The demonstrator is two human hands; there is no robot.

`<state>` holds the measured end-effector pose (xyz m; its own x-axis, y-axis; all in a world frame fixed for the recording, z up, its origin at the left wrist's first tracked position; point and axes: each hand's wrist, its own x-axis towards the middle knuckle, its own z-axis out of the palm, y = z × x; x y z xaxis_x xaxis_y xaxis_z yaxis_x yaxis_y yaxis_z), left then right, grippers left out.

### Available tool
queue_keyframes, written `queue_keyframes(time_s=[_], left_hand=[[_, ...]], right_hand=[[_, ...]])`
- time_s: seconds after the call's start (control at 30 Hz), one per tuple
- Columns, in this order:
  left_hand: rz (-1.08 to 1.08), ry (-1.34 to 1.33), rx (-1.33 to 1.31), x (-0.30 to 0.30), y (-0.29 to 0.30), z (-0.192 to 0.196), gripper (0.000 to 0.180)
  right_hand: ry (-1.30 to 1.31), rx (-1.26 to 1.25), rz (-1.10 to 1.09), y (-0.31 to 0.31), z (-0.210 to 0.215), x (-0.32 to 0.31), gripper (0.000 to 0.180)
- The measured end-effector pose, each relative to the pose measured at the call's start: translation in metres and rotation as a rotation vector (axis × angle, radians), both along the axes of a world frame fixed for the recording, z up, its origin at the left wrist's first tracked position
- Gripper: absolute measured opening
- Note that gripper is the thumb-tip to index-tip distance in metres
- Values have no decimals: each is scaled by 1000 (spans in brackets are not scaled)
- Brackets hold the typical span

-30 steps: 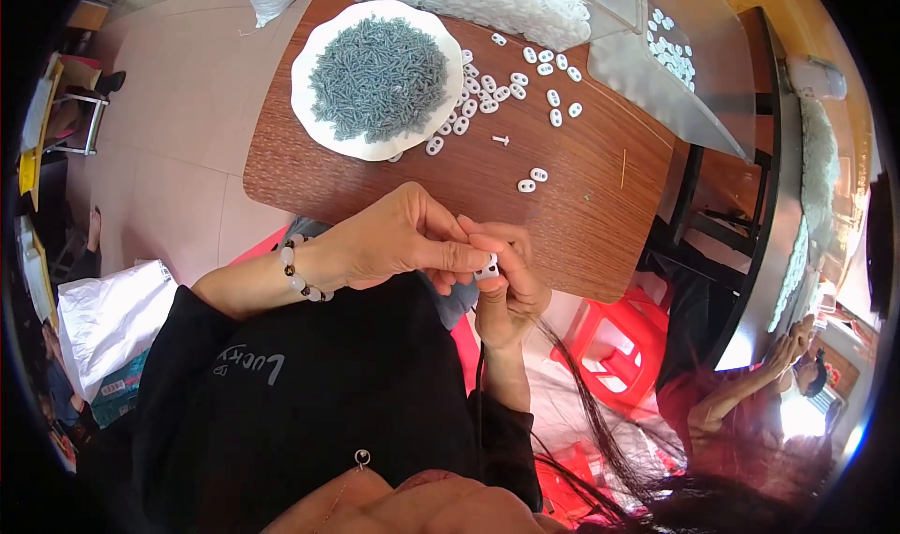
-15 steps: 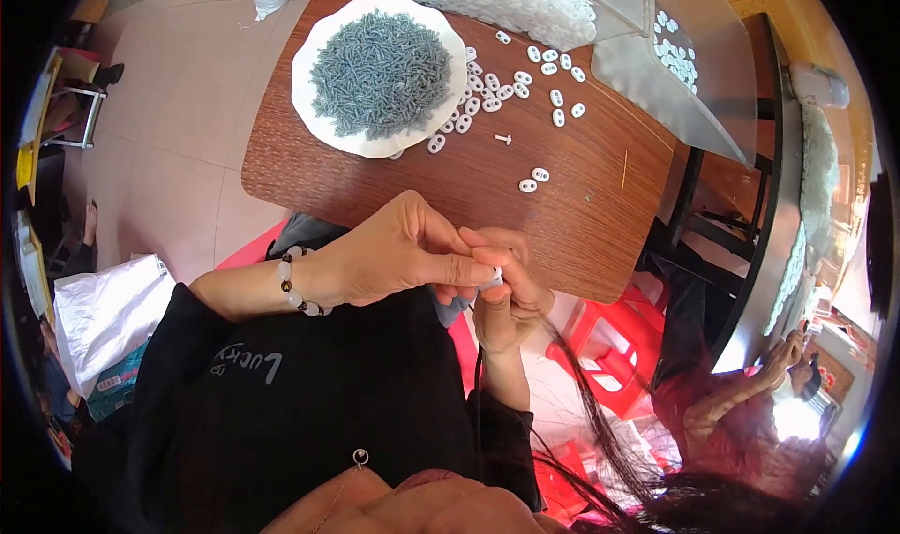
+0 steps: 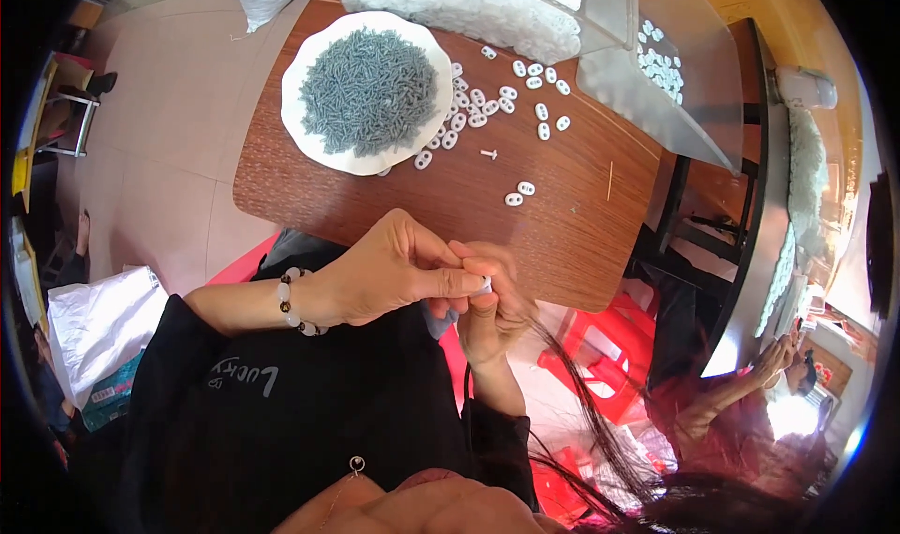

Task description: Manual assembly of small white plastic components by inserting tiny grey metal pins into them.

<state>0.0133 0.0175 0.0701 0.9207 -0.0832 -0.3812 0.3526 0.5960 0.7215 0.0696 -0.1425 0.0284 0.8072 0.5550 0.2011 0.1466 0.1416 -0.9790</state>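
My left hand (image 3: 382,270), with a beaded bracelet at the wrist, and my right hand (image 3: 497,316) meet just in front of the table's near edge. Their fingertips close together round a small white plastic piece (image 3: 486,285), mostly hidden by the fingers. On the table beyond them lie two white oval two-hole pieces (image 3: 520,195). A single small white pin (image 3: 488,154) rests a little farther off. Grey-blue screws (image 3: 370,91) fill a white scalloped dish (image 3: 292,112) at the left, and several more two-hole pieces (image 3: 478,105) are scattered beside it.
Clear plastic bins (image 3: 647,93) holding white pieces stand along the table's (image 3: 450,178) far side. A thin yellowish stick (image 3: 610,180) lies at the right. Red plastic stools (image 3: 605,346) are below the right edge. Another person's hand (image 3: 776,356) is at a bench at far right.
The view has shifted slightly, so the table and dish appear lower and farther left. Both hands stay together on the small white piece, with only slight finger movement.
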Motion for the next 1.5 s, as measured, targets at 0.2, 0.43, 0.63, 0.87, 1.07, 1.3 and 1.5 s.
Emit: queue_keyframes(time_s=[0.2,0.43,0.63,0.87,1.07,1.3,1.5], left_hand=[[35,20,20,7,-1,-8,17],[66,68,-19,13,-1,-16,18],[39,91,-72,20,8,-16,23],[77,31,66,19,6,-16,27],[66,1,189,18,6,-12,27],[48,-35,215,18,6,-7,22],[77,-14,261,15,2,-3,19]], right_hand=[[66,53,-46,13,2,4,39],[-68,-50,14,12,1,21,39],[192,29,208,11,-12,40,52],[213,138,321,12,-27,41,61],[266,151,381,10,-25,44,62],[319,178,418,10,-18,46,57],[337,238,406,10,-27,43,50]])
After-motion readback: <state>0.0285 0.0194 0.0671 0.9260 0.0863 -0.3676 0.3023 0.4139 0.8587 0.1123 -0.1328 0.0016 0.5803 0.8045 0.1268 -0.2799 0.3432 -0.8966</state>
